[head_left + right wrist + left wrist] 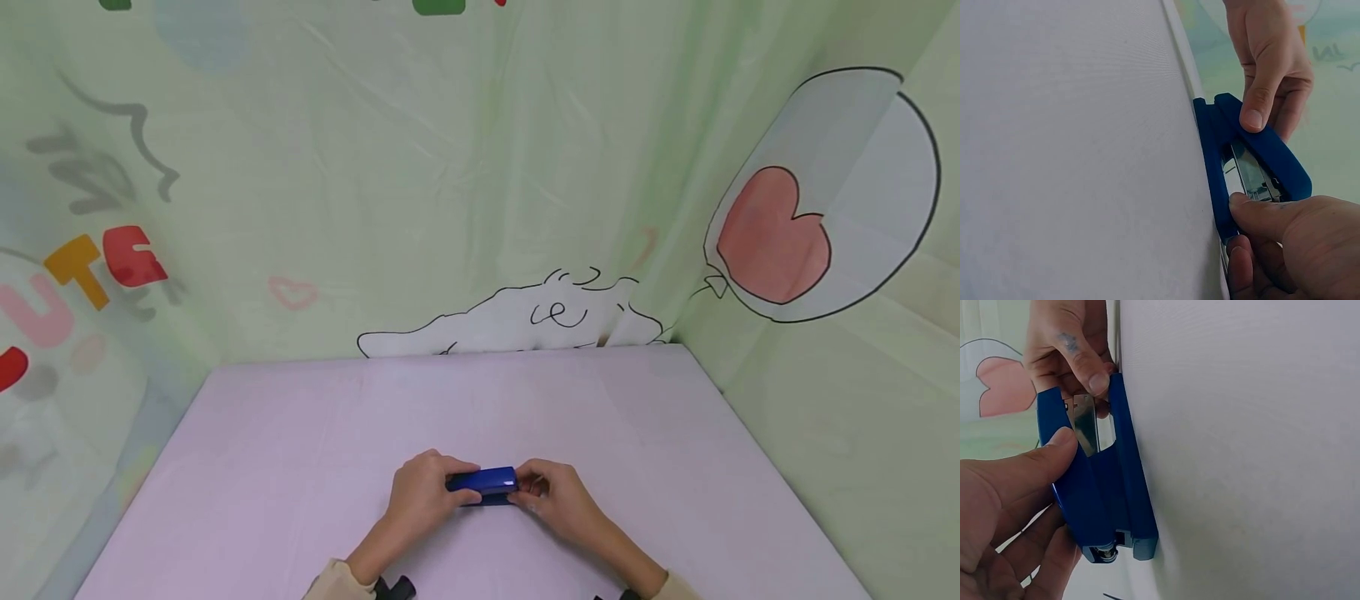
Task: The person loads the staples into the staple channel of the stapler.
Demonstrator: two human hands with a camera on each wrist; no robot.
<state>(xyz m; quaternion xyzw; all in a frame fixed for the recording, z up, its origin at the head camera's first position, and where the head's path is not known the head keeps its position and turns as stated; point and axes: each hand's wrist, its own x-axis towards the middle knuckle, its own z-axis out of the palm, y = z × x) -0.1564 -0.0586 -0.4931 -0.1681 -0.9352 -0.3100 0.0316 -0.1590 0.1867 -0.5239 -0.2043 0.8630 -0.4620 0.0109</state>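
Observation:
A blue stapler (491,481) lies on the table at the near middle. Its top arm stands apart from the base, and the metal staple channel (1085,425) shows between them. My left hand (423,493) grips the top arm across its sides toward the hinge end, the thumb on the near side. At the stapler's front end is my right hand (564,502). In the right wrist view its thumb (1260,215) presses on the tip of the base, with the fingers curled in below, pinching that end.
A pale lilac table (300,433) spreads around the hands. Light green curtains (412,167) printed with letters, hearts and a balloon (870,192) hang behind it and at both sides. Dark wrist straps (395,588) show at the bottom edge.

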